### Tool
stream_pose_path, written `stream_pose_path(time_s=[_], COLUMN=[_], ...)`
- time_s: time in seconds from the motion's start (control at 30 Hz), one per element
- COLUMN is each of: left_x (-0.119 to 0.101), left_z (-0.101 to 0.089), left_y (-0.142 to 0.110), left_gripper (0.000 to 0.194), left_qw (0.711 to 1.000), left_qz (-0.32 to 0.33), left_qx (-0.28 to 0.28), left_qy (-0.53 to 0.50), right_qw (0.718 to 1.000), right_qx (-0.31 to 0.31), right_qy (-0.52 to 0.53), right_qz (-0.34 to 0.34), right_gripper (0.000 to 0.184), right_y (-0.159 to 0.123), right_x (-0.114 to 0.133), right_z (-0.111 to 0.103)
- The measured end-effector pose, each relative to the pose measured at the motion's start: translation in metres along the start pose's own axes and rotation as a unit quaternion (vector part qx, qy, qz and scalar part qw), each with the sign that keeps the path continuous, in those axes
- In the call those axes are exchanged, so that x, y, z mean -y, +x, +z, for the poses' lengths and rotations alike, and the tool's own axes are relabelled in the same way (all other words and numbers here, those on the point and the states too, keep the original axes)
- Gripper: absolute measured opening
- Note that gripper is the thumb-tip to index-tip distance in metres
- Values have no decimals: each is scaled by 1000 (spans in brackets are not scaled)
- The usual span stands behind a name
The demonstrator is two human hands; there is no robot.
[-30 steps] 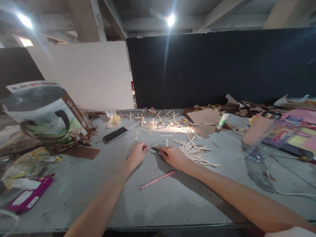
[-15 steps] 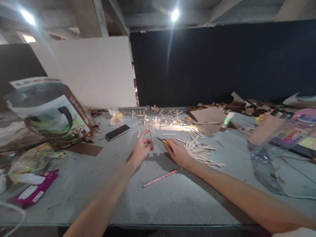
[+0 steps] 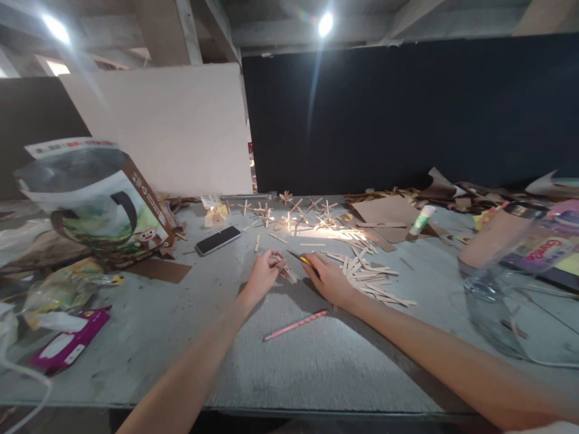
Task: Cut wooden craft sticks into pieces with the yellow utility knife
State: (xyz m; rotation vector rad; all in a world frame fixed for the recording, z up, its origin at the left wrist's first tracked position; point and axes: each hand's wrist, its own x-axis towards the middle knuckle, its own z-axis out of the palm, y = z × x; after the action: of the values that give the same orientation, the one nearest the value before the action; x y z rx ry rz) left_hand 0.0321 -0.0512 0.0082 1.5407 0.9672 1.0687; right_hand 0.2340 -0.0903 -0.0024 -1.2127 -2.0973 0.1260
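My left hand [image 3: 262,275] is closed on a small wooden stick [image 3: 290,276], whose pale end slants down to the right past the fingertips. Whether more than one stick is in it, I cannot tell. Wrapped in my right hand [image 3: 329,278] is a craft knife [image 3: 306,260] with a yellow handle, its dark blade pointing left toward the held stick, apart from it. A pile of loose wooden sticks [image 3: 368,280] lies just right of that hand. Beyond both hands stand several crossed-stick pieces [image 3: 289,223]. Nearer to me is a pink pencil [image 3: 295,326] on the table.
A phone [image 3: 218,241] lies left of my hands. Farther left stand a large printed bag [image 3: 104,211] and a purple packet [image 3: 67,345]. Cardboard [image 3: 384,212], a glue stick [image 3: 422,220] and a clear bottle [image 3: 491,289] are on the right. Dark panels [image 3: 407,114] close the back.
My left hand has turned, and the stick that pointed upward now slants down to the right. My right hand keeps the knife in almost the same place. The view has shifted slightly.
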Motion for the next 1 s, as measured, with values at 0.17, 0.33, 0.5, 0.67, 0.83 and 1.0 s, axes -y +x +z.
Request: stream_pose_path(time_s=[0.17, 0.33, 0.5, 0.67, 0.83, 1.0], left_x=[3, 2, 0, 3, 4, 2], left_z=[-4, -9, -12, -13, -13, -11], left_y=[2, 2, 2, 3, 3, 2], left_gripper=[29, 13, 7, 7, 11, 11], left_qw=[997, 973, 956, 946, 934, 934], left_qz=[-3, 0, -7, 4, 44, 21], left_qx=[-28, -54, -44, -39, -23, -24], left_qy=[67, 224, 291, 321, 354, 357], right_qw=[1000, 1000, 998, 994, 992, 987], right_qx=[6, -4, 14, 61, 88, 127], right_qy=[-4, -4, -11, -19, -22, -75], right_qz=[0, 7, 52, 87, 92, 66], right_gripper=[32, 32, 32, 31, 43, 44], right_y=[0, -1, 0, 2, -2, -5], right_x=[1, -1, 0, 9, 17, 20], right_z=[-2, 0, 1, -3, -7, -10])
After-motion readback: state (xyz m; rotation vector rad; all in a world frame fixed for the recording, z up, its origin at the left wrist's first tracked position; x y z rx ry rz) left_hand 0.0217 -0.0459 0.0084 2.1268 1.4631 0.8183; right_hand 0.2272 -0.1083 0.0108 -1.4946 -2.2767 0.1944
